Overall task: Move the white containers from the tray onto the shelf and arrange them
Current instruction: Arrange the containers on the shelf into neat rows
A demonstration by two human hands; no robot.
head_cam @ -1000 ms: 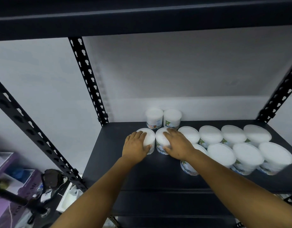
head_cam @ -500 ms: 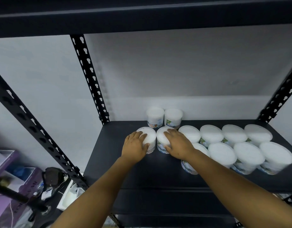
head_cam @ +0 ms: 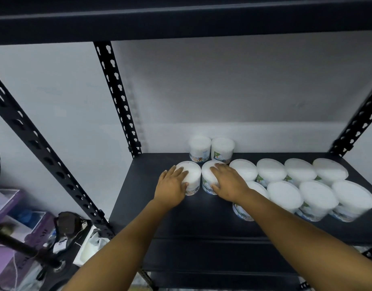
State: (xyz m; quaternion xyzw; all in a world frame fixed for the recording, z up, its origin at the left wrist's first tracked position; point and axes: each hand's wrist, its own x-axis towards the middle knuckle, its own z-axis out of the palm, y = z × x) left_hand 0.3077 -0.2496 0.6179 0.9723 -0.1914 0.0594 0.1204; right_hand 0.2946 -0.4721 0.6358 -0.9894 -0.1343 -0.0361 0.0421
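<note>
Dark metal shelf (head_cam: 180,219) against a pale wall, tubs lined up in rows. Left hand (head_cam: 171,186) wraps its grip over the leftmost white container (head_cam: 191,175); right hand (head_cam: 229,183) clasps its neighbour (head_cam: 208,174). Both tubs stand on the shelf, so this looks like arranging. Next, nudge them flush with the row and let go.
</note>
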